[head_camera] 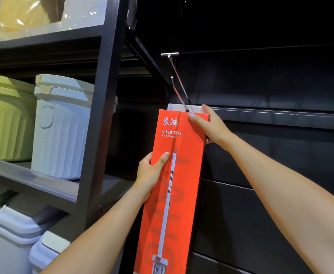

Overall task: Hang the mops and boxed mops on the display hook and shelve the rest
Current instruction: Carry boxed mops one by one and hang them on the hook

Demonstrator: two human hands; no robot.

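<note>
A tall red boxed mop (180,175), printed with white characters and a picture of a mop, hangs upright in front of a dark slat wall. The metal display hook (177,80) slopes down from above and passes through the hole at the box's top. My left hand (152,173) grips the box's left edge at mid-height, thumb on the front. My right hand (209,125) holds the top right corner, thumb beside the hole. A white box top (174,106) shows just behind the red one.
A black shelving unit (101,115) stands to the left, holding green (6,119) and pale grey bins (61,127) and lidded bins (18,230) below. The dark slat wall (270,95) fills the right side.
</note>
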